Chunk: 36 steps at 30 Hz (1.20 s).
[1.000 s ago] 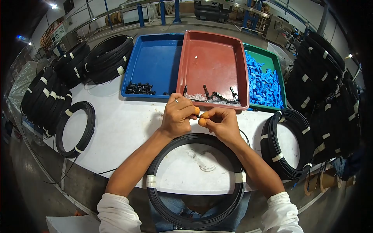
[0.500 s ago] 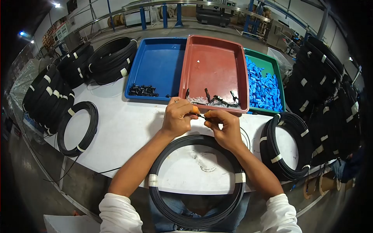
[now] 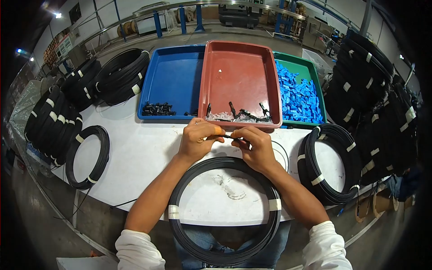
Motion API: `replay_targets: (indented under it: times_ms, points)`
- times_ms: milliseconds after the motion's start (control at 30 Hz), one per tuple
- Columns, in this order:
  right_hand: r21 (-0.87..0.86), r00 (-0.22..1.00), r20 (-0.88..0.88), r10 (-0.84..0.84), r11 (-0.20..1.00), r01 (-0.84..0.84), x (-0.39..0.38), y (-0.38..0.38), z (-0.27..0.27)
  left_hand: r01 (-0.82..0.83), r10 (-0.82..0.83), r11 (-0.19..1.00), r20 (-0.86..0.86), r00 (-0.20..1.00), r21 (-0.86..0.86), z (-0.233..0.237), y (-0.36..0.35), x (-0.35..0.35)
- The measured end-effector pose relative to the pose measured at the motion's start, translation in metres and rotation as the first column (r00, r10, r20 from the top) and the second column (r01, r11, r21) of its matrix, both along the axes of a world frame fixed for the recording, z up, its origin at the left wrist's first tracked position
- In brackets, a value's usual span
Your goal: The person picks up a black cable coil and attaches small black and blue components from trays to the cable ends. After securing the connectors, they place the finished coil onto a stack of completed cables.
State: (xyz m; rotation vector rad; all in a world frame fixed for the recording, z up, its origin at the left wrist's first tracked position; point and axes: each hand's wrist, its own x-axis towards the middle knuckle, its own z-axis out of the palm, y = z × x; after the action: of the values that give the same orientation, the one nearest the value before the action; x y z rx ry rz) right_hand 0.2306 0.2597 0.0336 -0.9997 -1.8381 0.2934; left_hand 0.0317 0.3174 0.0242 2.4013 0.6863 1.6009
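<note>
My left hand point(image 3: 198, 140) and my right hand point(image 3: 255, 146) meet above the table, just in front of the red tray point(image 3: 238, 76). Both are closed in a fingertip pinch on one thin black cable end point(image 3: 228, 136), which shows between them. A slightly thicker dark part sits in the right fingers, mostly hidden. Orange covers a fingertip of the left hand. Below my hands lies a black cable coil point(image 3: 216, 164) bound with white tape, its near side reaching past the table edge over my lap. A loose loop of cable curves beside my right wrist.
Small black connectors point(image 3: 157, 109) lie in the blue tray point(image 3: 173, 76). Black clip-like pieces and clear bits are at the red tray's near end. Blue parts point(image 3: 299, 96) fill much of the green tray point(image 3: 292, 60). Taped coils stand left point(image 3: 103, 150) and right point(image 3: 308, 155).
The view has shifted a little, so trays and coils appear farther left. My fingers have shifted slightly on the cable end, and more of the dark part shows at my right fingers.
</note>
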Motion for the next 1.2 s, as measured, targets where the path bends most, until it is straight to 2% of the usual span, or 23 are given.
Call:
replay_targets:
  times_ms: [67,133,167,267,367,400,433,500,533,600,633,667,700,733,800,867,900,933,1000,1033,1067,1133,1200]
  points:
    - [0.009,1.000,0.013,-0.019,1.000,0.019,0.001,0.003,0.001,0.055,-0.053,0.998,-0.075,0.996,0.024,0.006,0.001,-0.002]
    - [-0.050,1.000,-0.007,0.027,0.998,-0.028,0.000,0.007,0.007,0.064,-0.057,0.994,-0.080,0.995,0.084,0.011,0.004,-0.003]
    - [-0.159,0.999,-0.018,0.032,0.987,-0.034,0.000,0.007,0.010,0.094,-0.089,0.994,-0.089,0.992,0.061,0.013,0.004,-0.004]
    - [-0.012,0.996,-0.072,0.044,0.999,-0.045,-0.003,0.009,-0.003,0.135,-0.134,0.991,-0.134,0.982,-0.003,0.017,0.003,-0.010]
    - [0.010,0.997,0.072,0.013,1.000,-0.014,0.002,0.009,-0.012,0.094,-0.126,0.983,-0.208,0.970,-0.156,0.016,0.001,-0.011]
    - [0.008,0.995,0.100,0.021,1.000,-0.022,0.003,0.008,-0.011,0.103,-0.135,0.983,-0.215,0.967,-0.155,0.019,0.002,-0.012]
    - [0.010,0.996,0.089,0.011,1.000,-0.012,0.004,0.007,-0.009,0.145,-0.197,0.966,-0.245,0.949,-0.215,0.023,0.002,-0.014]
    - [0.024,0.979,0.178,0.099,0.994,-0.105,0.008,0.005,-0.003,0.229,-0.331,0.903,-0.249,0.910,-0.364,0.024,0.002,-0.016]
    - [0.025,0.981,0.172,0.091,0.995,-0.097,0.009,0.005,-0.003,0.234,-0.338,0.902,-0.254,0.906,-0.364,0.024,0.001,-0.014]
    - [0.013,0.983,0.169,0.077,0.997,-0.080,0.012,0.004,-0.006,0.185,-0.285,0.913,-0.244,0.927,-0.365,0.024,-0.003,-0.010]
    - [0.014,0.983,0.168,0.077,0.997,-0.080,0.012,0.004,-0.008,0.149,-0.222,0.939,-0.216,0.951,-0.309,0.017,0.001,-0.010]
    - [0.005,0.990,0.143,0.008,1.000,-0.009,0.011,0.004,-0.010,0.145,-0.219,0.940,-0.218,0.951,-0.309,0.017,-0.001,-0.010]
    - [-0.004,0.991,0.119,-0.060,0.998,0.061,0.010,0.004,-0.013,0.063,-0.135,0.950,-0.218,0.967,-0.307,0.018,-0.002,-0.010]
    - [0.000,0.991,0.117,-0.058,0.998,0.058,0.010,0.005,-0.015,-0.018,-0.051,0.953,-0.218,0.975,-0.303,0.020,-0.003,-0.010]
    - [-0.105,0.994,0.091,-0.057,0.992,0.067,0.014,0.004,-0.017,-0.033,-0.019,0.963,-0.188,0.982,-0.267,0.021,0.003,-0.013]
    - [-0.104,0.995,0.081,-0.064,0.992,0.072,0.014,0.002,-0.015,-0.235,0.217,0.972,-0.291,0.932,-0.026,0.026,0.011,-0.013]
    - [-0.160,0.994,0.086,-0.067,0.984,0.080,0.014,0.002,-0.016,-0.319,0.277,0.946,-0.364,0.889,-0.062,0.029,0.015,-0.013]
    - [-0.215,0.993,0.091,-0.070,0.973,0.088,0.013,0.003,-0.017,-0.323,0.281,0.944,-0.360,0.890,-0.063,0.033,0.022,-0.011]
    - [-0.268,0.994,0.088,-0.068,0.959,0.089,0.014,0.006,-0.022,-0.299,0.308,0.949,-0.466,0.829,0.096,0.038,0.041,-0.007]
    - [-0.319,0.994,0.081,-0.072,0.943,0.094,0.014,0.008,-0.024,-0.338,0.330,0.937,-0.554,0.764,0.092,0.041,0.048,-0.002]
    - [-0.320,0.994,0.085,-0.068,0.943,0.092,0.015,0.008,-0.024,-0.342,0.333,0.935,-0.551,0.765,0.090,0.043,0.055,0.001]
    - [-0.458,0.999,0.034,-0.033,0.888,0.045,0.017,0.009,-0.023,-0.292,0.323,0.939,-0.756,0.569,0.181,0.043,0.072,0.007]
    - [-0.455,1.000,0.018,-0.015,0.890,0.021,0.020,0.012,-0.025,-0.299,0.330,0.936,-0.752,0.570,0.184,0.046,0.080,0.018]
